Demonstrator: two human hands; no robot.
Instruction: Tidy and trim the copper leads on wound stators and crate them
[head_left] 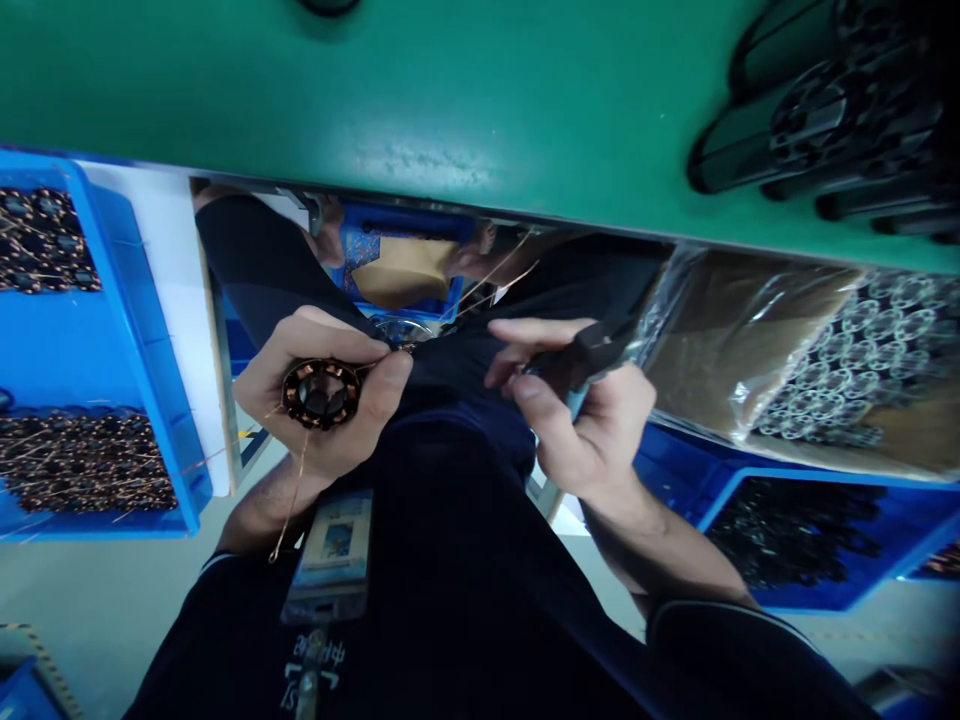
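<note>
My left hand is closed around a small round stator with copper windings, held in front of my dark-clothed lap. A thin copper wire trails down from the stator past my wrist. My right hand is closed on a dark hand tool with a teal grip. The tool's tip points left toward the stator, a short way from it. Both hands are below the edge of the green table.
A blue bin at left holds several copper-wound stators. Black fan housings lie on the table at top right. A plastic-wrapped tray of ring parts and another blue bin of dark parts sit at right. A badge hangs on my chest.
</note>
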